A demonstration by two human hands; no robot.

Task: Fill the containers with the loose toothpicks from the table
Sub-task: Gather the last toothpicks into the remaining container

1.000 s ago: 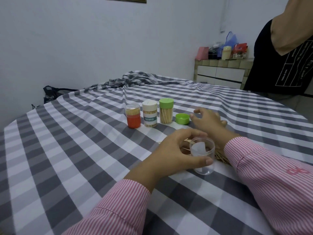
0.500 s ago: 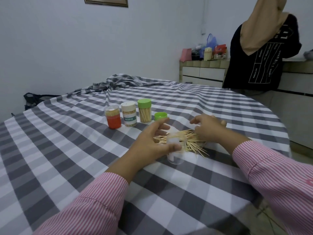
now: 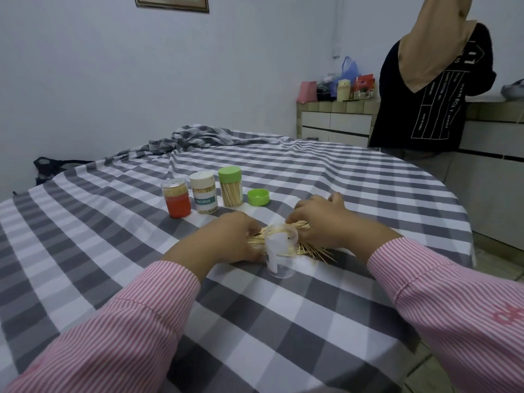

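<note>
Both my hands, left (image 3: pixel 235 239) and right (image 3: pixel 326 222), curl their fingers around the toothpicks (image 3: pixel 309 249); next I judge loading the cup (image 3: pixel 280 255).

On the table (image 3: pixel 354 330), an open container (image 3: pixel 280 255) stands upright nearest me, toward the near edge. Behind it lies the toothpick pile (image 3: pixel 309 245), with my left hand (image 3: pixel 232 239) at the pile's left end and my right hand (image 3: pixel 323 222) on its right part. Farther toward the far edge, three filled containers (image 3: pixel 203 194) stand in a row left to right (close together), and a loose cap (image 3: pixel 258 197) sits just right of them. The cloth bunches at the far edge.
</note>
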